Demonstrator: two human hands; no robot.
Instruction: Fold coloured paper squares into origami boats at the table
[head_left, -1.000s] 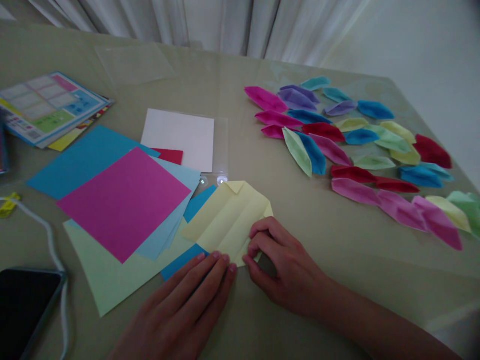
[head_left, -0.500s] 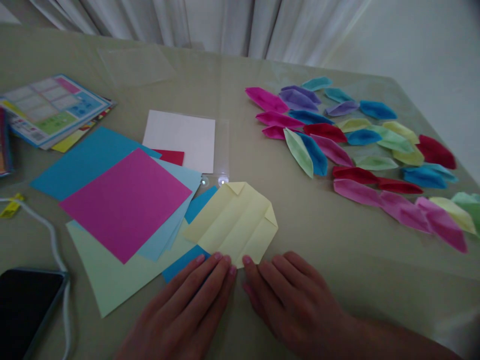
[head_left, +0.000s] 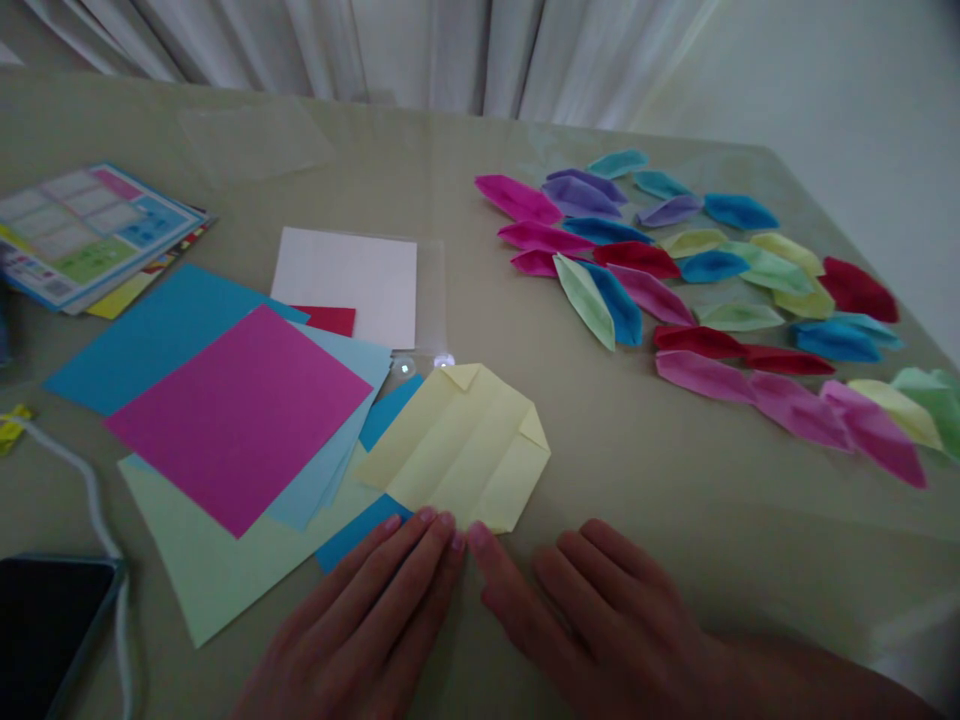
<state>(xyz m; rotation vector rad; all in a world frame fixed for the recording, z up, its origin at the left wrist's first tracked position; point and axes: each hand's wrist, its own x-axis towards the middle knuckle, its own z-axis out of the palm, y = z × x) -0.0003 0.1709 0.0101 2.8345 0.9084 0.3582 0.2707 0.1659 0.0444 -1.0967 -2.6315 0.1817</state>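
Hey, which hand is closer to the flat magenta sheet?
Left. The left hand is on the near-right side of the magenta sheet, apart from it; the right hand is farther to the right.

I can read no text at my end. Printed sheets [head_left: 105, 232] toward the desk's [head_left: 600, 440] far edge, left side: lettering too blurred, one barcode-like patch [head_left: 56, 288], digits unresolved. Yellow tag [head_left: 13, 430] by the white cable [head_left: 91, 490]: marking, if any, illegible.
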